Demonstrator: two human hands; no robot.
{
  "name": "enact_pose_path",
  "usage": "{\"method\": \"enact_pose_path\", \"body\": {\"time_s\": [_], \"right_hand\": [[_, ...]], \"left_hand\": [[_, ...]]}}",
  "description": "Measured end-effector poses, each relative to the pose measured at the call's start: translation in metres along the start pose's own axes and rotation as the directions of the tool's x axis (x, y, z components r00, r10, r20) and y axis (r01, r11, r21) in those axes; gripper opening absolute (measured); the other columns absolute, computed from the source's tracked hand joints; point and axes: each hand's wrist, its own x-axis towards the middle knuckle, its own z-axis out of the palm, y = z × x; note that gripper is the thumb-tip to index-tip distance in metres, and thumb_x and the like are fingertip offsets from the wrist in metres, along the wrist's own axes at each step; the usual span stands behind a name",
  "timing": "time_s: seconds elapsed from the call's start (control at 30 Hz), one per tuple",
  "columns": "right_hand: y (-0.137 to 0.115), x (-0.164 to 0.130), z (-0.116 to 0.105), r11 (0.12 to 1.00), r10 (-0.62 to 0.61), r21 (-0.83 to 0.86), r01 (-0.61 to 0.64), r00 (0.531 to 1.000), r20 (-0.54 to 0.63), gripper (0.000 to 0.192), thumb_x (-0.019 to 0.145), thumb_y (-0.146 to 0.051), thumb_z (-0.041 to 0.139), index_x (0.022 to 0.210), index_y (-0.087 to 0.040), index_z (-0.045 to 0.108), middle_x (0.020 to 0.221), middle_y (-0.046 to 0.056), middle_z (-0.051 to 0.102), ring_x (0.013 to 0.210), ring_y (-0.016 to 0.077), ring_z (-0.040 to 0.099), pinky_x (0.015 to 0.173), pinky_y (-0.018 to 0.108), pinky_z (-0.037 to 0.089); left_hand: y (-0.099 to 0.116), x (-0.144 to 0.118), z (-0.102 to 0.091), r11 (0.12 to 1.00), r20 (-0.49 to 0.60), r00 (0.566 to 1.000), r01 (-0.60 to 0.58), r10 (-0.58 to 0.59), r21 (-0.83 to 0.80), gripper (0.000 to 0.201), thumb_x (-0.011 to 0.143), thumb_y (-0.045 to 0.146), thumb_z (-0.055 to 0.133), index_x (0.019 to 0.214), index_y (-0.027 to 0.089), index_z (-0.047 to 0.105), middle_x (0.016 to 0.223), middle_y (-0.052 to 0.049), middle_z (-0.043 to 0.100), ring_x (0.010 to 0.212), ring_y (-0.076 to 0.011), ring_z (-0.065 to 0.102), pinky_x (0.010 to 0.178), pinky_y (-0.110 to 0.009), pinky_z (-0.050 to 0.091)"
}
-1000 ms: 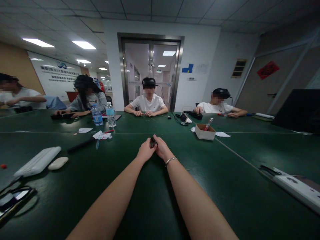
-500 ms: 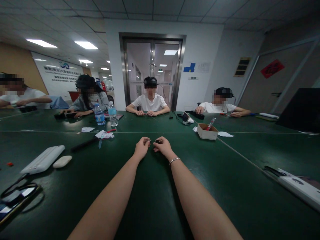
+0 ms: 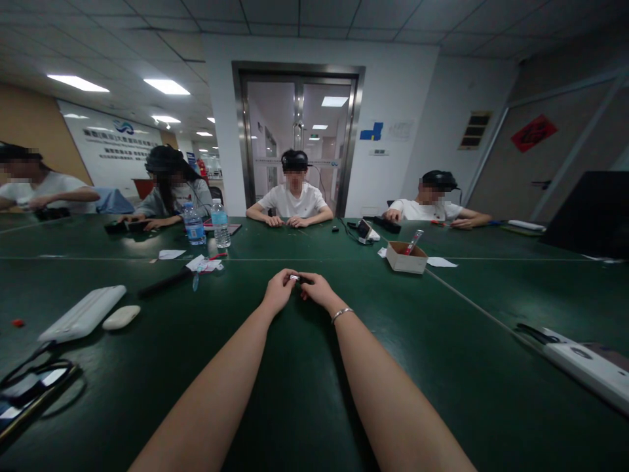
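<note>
Over the green table (image 3: 304, 367), my two hands meet fingertip to fingertip. My left hand (image 3: 278, 290) is closed in a pinch on a small silver piece (image 3: 294, 277), its kind too small to make out. Pinched in my right hand (image 3: 318, 288) is a small black piece (image 3: 305, 280), mostly hidden by the fingers. The silver and black pieces lie end to end between the hands; whether they are joined I cannot tell. A silver bracelet (image 3: 342, 315) circles my right wrist.
Left of my hands lie a white pouch-like case (image 3: 84, 313), a white oval object (image 3: 121, 318) and a phone (image 3: 37, 400) with cables. Two water bottles (image 3: 221, 224) stand farther back. At right are a small box (image 3: 407, 259) and a white device (image 3: 584, 360). Several people sit opposite.
My hands have come together, closing the gap between them. The silver piece in my left hand now meets the black piece in my right.
</note>
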Motion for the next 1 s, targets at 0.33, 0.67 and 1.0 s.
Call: {"method": "enact_pose_path", "body": {"time_s": [0.33, 0.67, 1.0], "right_hand": [[0.002, 0.002, -0.001, 0.985, 0.075, 0.154, -0.071, 0.997, -0.019, 0.040, 0.070, 0.004, 0.047, 0.104, -0.011, 0.061, 0.069, 0.002, 0.064, 0.044, 0.0097, 0.059, 0.045, 0.020, 0.051], [0.007, -0.002, -0.009, 0.908, 0.077, 0.416, -0.055, 0.996, -0.037, 0.026, 0.069, 0.002, 0.062, 0.092, -0.010, 0.062, 0.070, 0.002, 0.060, 0.053, 0.0123, 0.065, 0.056, 0.022, 0.057], [0.007, -0.002, -0.009, 0.902, 0.072, 0.429, -0.051, 0.997, -0.033, 0.026, 0.065, 0.002, 0.065, 0.089, -0.009, 0.064, 0.072, 0.001, 0.060, 0.053, 0.0116, 0.064, 0.054, 0.021, 0.056]], "left_hand": [[-0.002, 0.000, 0.001, 0.999, 0.004, 1.000, -0.013, 0.013, 0.036, 0.019, 0.080, 0.019, 0.048, 0.095, 0.018, 0.059, 0.094, -0.005, 0.064, 0.085, -0.0149, 0.060, 0.080, -0.028, 0.047], [-0.004, 0.002, -0.002, 0.996, -0.008, 0.997, 0.078, -0.077, 0.041, 0.019, 0.080, 0.022, 0.051, 0.096, 0.017, 0.061, 0.089, -0.005, 0.066, 0.081, -0.0144, 0.061, 0.076, -0.026, 0.049], [-0.013, 0.007, -0.002, 0.990, 0.015, 0.991, 0.131, -0.130, -0.049, 0.020, 0.080, 0.025, 0.054, 0.094, 0.015, 0.062, 0.084, -0.006, 0.066, 0.075, -0.0142, 0.062, 0.070, -0.026, 0.051]]}}
